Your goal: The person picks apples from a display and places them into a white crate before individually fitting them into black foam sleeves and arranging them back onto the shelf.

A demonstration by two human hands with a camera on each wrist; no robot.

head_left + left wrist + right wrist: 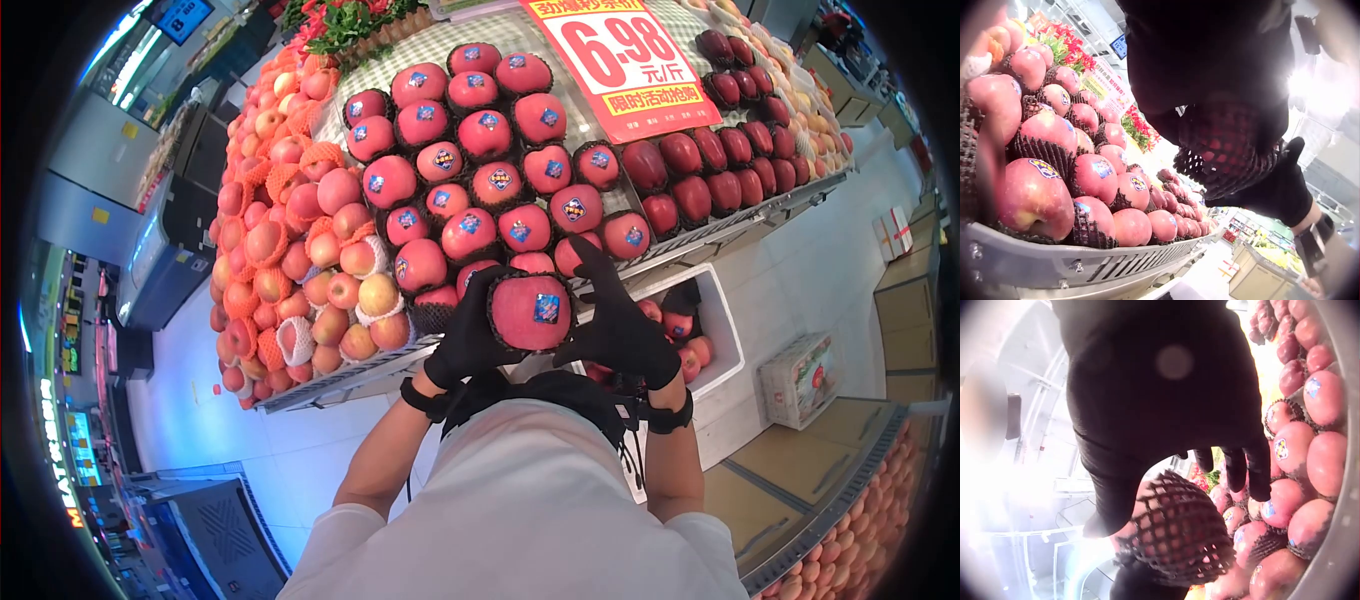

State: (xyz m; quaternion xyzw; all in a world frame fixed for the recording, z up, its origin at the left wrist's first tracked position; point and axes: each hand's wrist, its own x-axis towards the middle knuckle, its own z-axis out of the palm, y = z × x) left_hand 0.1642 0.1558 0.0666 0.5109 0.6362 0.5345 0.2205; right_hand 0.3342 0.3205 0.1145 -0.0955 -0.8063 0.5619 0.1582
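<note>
White shirt nearest us, filling the bottom centre of the frame; beyond it, mid-frame, we have both black-gloved hands about one red apple. Our left hand curls round the fruit's left side and bears it. Our right hand stands wide, fingers spread upward, thumb beside the lower right of the apple; whether it touches, we cannot tell. Black net sleeve wraps the apple's underside; its top shows bare, blue sticker facing up. We judge the step to be dressing or checking this one fruit beside the display. Next move likely calls for a steady left hold, the right either steadying the net or drawing clear, then a gentle set-down, sticker uppermost. Snagging the net on a neighbour seems the chief risk. Further out: rows of stickered apples at upper centre, foam-netted apples at left, dark red apples at upper right under a price sign, and a white box holding more apples, right of centre.
</note>
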